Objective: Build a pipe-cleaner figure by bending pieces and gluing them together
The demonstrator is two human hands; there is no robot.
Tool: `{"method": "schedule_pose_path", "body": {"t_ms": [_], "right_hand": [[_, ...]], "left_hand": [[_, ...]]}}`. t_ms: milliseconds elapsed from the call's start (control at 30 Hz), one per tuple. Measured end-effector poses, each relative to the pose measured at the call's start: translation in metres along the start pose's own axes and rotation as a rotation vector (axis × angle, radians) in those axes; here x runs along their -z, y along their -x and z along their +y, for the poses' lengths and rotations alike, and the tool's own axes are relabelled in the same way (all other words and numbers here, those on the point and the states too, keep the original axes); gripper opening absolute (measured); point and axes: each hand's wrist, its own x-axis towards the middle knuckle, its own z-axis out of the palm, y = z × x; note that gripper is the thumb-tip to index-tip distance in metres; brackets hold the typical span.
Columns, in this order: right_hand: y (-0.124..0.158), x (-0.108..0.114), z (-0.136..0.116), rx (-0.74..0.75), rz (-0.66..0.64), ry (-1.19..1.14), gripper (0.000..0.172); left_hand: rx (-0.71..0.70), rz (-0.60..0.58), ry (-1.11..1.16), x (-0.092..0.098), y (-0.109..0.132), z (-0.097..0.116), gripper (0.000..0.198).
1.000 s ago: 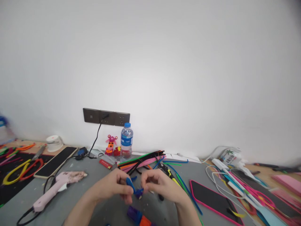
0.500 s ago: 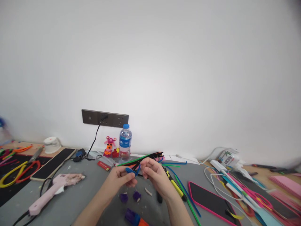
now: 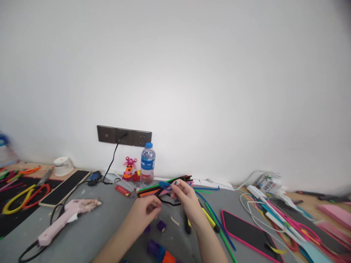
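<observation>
My right hand (image 3: 186, 197) pinches a blue pipe cleaner (image 3: 165, 185), whose looped part sticks out to the left of the fingertips. Lower and to the left, my left hand (image 3: 146, 210) is loosely curled with a gap between thumb and fingers, and nothing shows in it. Behind the hands lies a pile of black, green and orange pipe cleaners (image 3: 149, 191). Small purple pieces (image 3: 161, 226) and a purple, blue and orange piece (image 3: 161, 252) rest on the grey mat (image 3: 109, 226) below them.
At left are a pink glue gun (image 3: 64, 221), a phone (image 3: 64, 188) and scissors (image 3: 30, 197). A water bottle (image 3: 148, 164) stands by the wall beside a small pink-orange figure (image 3: 128, 168). Yellow-black pliers (image 3: 210, 219) and a pink-edged phone (image 3: 249, 235) lie at right.
My left hand has come off the blue pipe cleaner and dropped lower. My right hand now holds it, its loop pointing left. The view has shifted slightly.
</observation>
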Motion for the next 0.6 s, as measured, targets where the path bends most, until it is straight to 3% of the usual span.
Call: {"method": "schedule_pose_path", "body": {"t_ms": [100, 200, 600], "right_hand": [[-0.005, 0.01, 0.007, -0.018, 0.125, -0.082, 0.04], [-0.009, 0.014, 0.01, -0.02, 0.166, -0.129, 0.042], [-0.009, 0.011, 0.013, -0.044, 0.175, -0.152, 0.042]], "left_hand": [[0.066, 0.035, -0.435, -0.007, 0.004, -0.001, 0.024], [0.151, -0.017, -0.681, -0.011, 0.007, 0.001, 0.035], [0.118, -0.057, -0.779, -0.011, 0.003, -0.001, 0.03]]}}
